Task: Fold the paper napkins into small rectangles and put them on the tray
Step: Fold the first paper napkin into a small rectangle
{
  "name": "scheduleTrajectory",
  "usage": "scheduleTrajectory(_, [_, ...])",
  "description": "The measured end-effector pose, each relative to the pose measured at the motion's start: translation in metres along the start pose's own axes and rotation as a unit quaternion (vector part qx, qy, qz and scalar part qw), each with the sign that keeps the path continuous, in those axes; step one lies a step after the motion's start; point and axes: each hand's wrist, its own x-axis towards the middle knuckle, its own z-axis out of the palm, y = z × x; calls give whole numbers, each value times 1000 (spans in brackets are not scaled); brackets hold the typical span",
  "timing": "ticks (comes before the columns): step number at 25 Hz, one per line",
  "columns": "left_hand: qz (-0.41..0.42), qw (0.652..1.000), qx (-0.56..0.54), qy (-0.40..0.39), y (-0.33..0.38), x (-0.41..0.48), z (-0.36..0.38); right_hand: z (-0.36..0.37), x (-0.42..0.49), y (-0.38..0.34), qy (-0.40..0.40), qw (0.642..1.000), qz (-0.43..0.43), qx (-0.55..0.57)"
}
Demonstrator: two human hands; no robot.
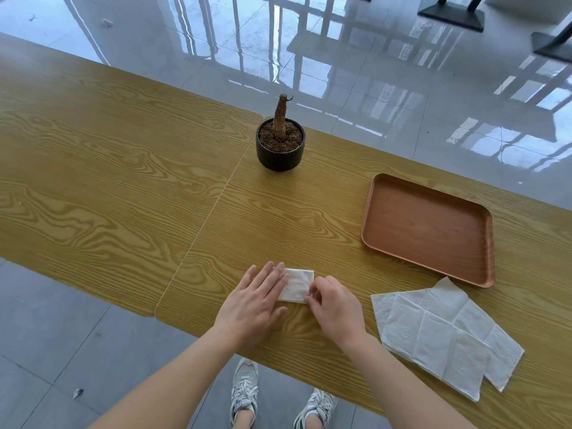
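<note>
- One folded napkin [297, 284] lies on the bench [123, 181] at lower centre of the frame, already a small rectangle, between the two hands.
- Two hands work it. The left hand [257, 300] lies flat with its fingers straight, pressing down the napkin's left part. The right hand [335, 305] has its fingers curled at the napkin's right edge and appears to pinch it.
- Handling, as I judge it: thin tissue paper, very light, soft and limp, and easy to tear or crumple. It has no stiffness of its own, so a fold probably holds only once it is pressed flat. A light pinch at an edge or corner, through all the layers at once, should lift it without the stack springing open. Sliding it across the wood risks fanning the layers apart.
- One tray [427, 230], brown with a low rim, sits right of centre, well apart from the folded napkin. Nothing lies on it yet.
- At least two loose napkins [433, 345] lie unfolded and overlapping at lower right, just below the tray's near corner. A third corner peeks out at the top of the pile, so the exact count is unclear. Their old crease lines show as a grid, which should guide the folding.
- One plant pot [280, 150] with a bare stump stands at upper centre, clear of the work.
- Two shoes [244, 394] show below the bench edge.
</note>
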Motion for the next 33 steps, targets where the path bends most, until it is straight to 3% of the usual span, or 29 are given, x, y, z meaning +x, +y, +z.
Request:
scheduleTrajectory(4, [-12, 1000, 7, -18, 0, -5, 7, 0, -1, -1, 14, 1000, -6, -15])
scheduleTrajectory(7, [-35, 998, -24, 35, 3, 0, -2, -1, -1, -3, 35, 998, 43, -41])
scheduleTrajectory(10, [-54, 992, -35, 110, 7, 9, -11, 0, 2, -5, 4, 993, 102, -59])
scheduleTrajectory(13, [-69, 990, -24, 118, 9, 13, -18, -1, 10, -8, -39, 990, 135, -20])
scheduleTrajectory(17, [-149, 973, -125, 121, 11, 9, -19, -8, 18, -2, -53, 991, 119, -19])
scheduleTrajectory(20, [-256, 940, -203, 93, 14, 11, -20, -12, 18, 3, -45, 993, 106, -22])
scheduleTrajectory(23, [-312, 909, -255, 101, 18, 13, -21, -10, 17, -1, -51, 994, 95, -30])
scheduleTrajectory(27, [-355, 883, -294, 88, 18, 15, -24, -10, 29, -4, -84, 993, 71, -36])
scheduleTrajectory(30, [-364, 881, -293, 74, 27, 20, -27, -23, 47, -5, -67, 995, 27, -70])
scheduleTrajectory(33, [-360, 882, -297, 71, 39, 25, -28, -31, 45, -7, -22, 999, 39, -20])
